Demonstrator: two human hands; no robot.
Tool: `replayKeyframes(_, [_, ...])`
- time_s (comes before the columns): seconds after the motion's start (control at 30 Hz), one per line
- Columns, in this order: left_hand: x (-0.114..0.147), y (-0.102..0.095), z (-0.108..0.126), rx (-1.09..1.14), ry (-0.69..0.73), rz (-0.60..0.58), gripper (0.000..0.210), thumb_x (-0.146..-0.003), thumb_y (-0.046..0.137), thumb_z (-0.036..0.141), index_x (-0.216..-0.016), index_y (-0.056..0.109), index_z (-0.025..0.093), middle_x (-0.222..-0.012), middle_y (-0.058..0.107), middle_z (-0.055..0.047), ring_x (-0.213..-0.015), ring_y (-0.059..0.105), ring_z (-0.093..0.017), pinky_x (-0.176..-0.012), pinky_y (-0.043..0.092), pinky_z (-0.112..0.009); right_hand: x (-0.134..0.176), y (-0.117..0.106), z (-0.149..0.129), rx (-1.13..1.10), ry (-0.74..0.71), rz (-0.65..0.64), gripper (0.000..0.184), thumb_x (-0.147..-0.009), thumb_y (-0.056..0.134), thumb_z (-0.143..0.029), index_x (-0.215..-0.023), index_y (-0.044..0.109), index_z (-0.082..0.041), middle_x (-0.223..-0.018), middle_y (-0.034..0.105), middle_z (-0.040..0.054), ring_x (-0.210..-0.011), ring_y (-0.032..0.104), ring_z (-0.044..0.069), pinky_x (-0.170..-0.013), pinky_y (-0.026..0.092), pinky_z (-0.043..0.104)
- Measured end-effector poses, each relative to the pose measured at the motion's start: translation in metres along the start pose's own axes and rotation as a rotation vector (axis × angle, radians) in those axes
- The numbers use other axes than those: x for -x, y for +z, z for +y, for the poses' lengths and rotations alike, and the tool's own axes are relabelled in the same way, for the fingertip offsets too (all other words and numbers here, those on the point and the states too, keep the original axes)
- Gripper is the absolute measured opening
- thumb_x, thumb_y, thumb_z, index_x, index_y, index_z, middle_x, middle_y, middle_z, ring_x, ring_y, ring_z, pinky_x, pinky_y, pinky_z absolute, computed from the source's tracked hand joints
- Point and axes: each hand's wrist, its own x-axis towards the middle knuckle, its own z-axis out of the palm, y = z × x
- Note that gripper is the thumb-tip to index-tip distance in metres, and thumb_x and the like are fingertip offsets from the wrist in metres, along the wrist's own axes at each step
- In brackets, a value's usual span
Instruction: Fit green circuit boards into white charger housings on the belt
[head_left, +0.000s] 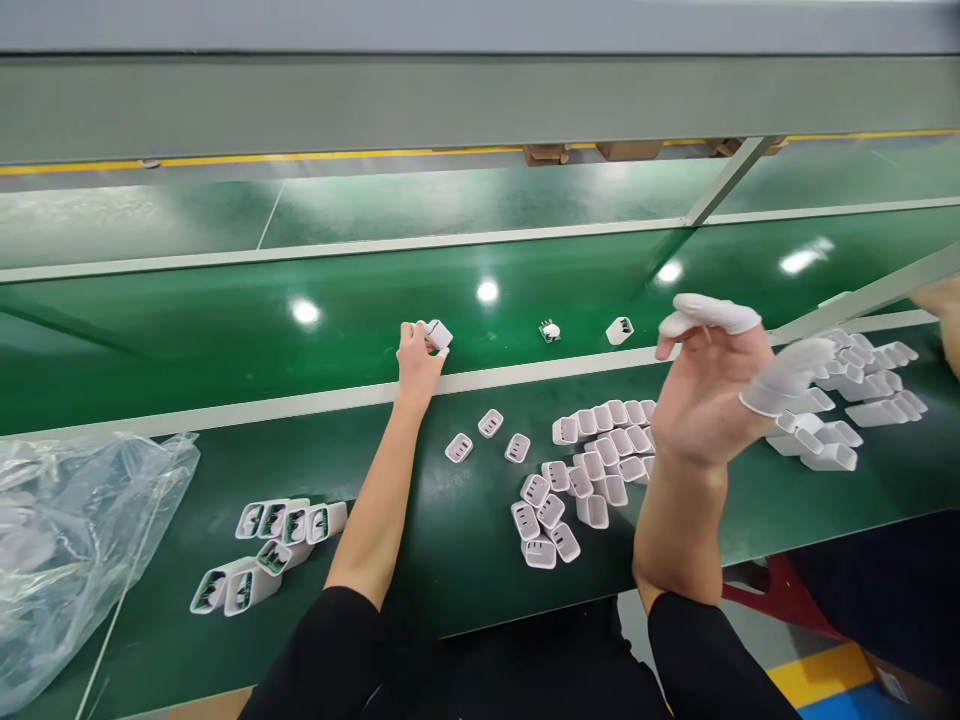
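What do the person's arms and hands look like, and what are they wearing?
The black sleeves stop near the elbows, so the forearms are bare. The right hand has smooth white covers on its thumb and some fingers, not a whole glove. The left hand has white on its thumb tip too; some of its fingers are hard to see.

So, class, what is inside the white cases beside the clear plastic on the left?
Green circuit boards show at the open ends of the white cases. Whatever sits deeper is covered and cannot be seen.
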Motion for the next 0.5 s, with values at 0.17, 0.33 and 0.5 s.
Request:
replayKeyframes(0.17, [0.006,0.0,-0.014,-0.081,0.015,-0.046,0.039,-0.086,0.08,0.001,-0.116,0.065,0.02,-0.143,0.06,-0.015,-0.106,0.078,-0.028,-0.104,0.067,-0.047,0.005,0.0,0.0,-0.03,-0.055,0.031,0.082,-0.115,0.034,-0.082,-0.102,0.092,-0.025,-0.084,0.069,0.0118,-0.077,0.064,0.026,-0.07,0.044,0.044])
replayKeyframes(0.33, [0.01,-0.004,-0.006,-0.11,0.05,-0.104,0.033,-0.086,0.075,-0.004,-0.109,0.068,0.02,-0.135,0.064,-0.012,-0.108,0.077,-0.025,-0.105,0.065,-0.042,0.004,0.004,0.008,-0.005,-0.016,0.074,0.082,-0.109,0.04,-0.09,-0.094,0.091,-0.027,-0.081,0.065,0.0097,-0.076,0.063,0.026,-0.065,0.035,0.043])
replayKeyframes(0.5, [0.009,-0.024,0.024,0.005,0.103,-0.034,0.04,-0.083,0.095,0.016,-0.115,0.071,0.022,-0.135,0.066,-0.011,-0.115,0.076,-0.028,-0.108,0.066,-0.047,0.003,0.005,0.004,-0.01,-0.072,0.091,0.068,-0.108,0.053,-0.085,-0.091,0.091,-0.031,-0.077,0.066,0.0077,-0.071,0.059,0.025,-0.061,0.035,0.043])
